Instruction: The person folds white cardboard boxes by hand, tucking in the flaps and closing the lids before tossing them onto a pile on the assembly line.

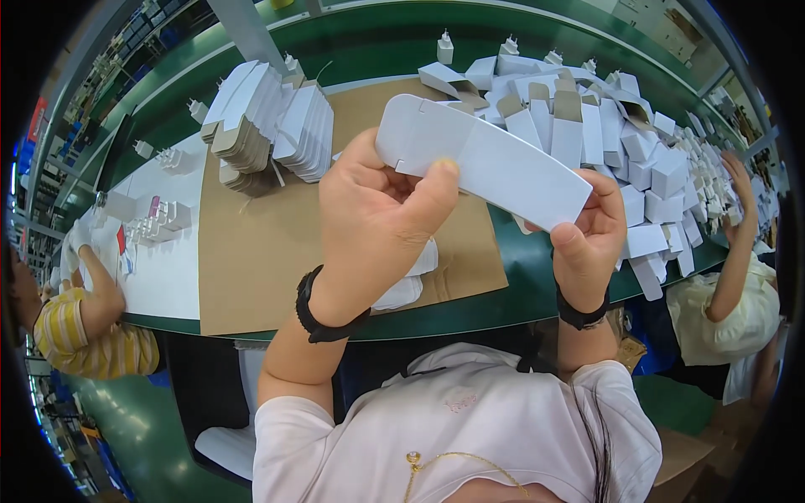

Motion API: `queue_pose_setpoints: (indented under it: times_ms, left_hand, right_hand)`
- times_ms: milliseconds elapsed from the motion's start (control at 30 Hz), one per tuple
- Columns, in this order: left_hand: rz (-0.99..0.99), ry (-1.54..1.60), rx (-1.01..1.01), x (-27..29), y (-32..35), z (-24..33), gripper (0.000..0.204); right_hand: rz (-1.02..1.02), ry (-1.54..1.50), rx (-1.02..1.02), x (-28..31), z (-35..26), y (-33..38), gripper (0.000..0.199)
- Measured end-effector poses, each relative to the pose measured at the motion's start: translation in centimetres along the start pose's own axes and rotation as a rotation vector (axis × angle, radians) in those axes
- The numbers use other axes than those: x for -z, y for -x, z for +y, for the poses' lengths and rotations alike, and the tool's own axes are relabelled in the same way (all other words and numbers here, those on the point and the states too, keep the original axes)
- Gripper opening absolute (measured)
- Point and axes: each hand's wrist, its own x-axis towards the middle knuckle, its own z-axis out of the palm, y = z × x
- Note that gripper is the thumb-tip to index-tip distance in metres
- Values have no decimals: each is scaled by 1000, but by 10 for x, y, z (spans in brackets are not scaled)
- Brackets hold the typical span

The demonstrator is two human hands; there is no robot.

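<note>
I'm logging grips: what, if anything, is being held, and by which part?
A flat white carton: the left hand grips its left part at the lower edge; the right hand grips its right end.

Glossy green floor [138, 423]; green workbench [532, 272]; pale post [246, 32] beyond.

Black wristbands [309, 317] accompany a pale short-sleeved shirt [478, 411].
</note>
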Motion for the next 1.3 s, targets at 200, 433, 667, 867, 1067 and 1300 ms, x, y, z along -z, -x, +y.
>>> queue_pose_setpoints:
  times_ms: [200,433,667,867,1067,1300]
  left_hand:
    - [-28,69,-13,4,1,-1,24]
    - [-120,153,-58,12,-3,-6,25]
    - [101,-162,-32,-10,-18,-22,14]
    - [-21,-173,-17,-9,-17,-16,18]
    - [-137,-151,-32,-27,-13,-11,22]
    - [-135,-170,-85,-24,-11,-9,39]
  right_hand:
    - [42,115,26,-3,4,-1,63]
    - [52,99,24,-6,4,-4,63]
    - [-54,53,5,10,4,3,65]
    - [-144,422,65,11,-17,14,66]
    - [-57,503,108,25,-24,25,62]
    - [-21,508,131,31,-24,24,60]
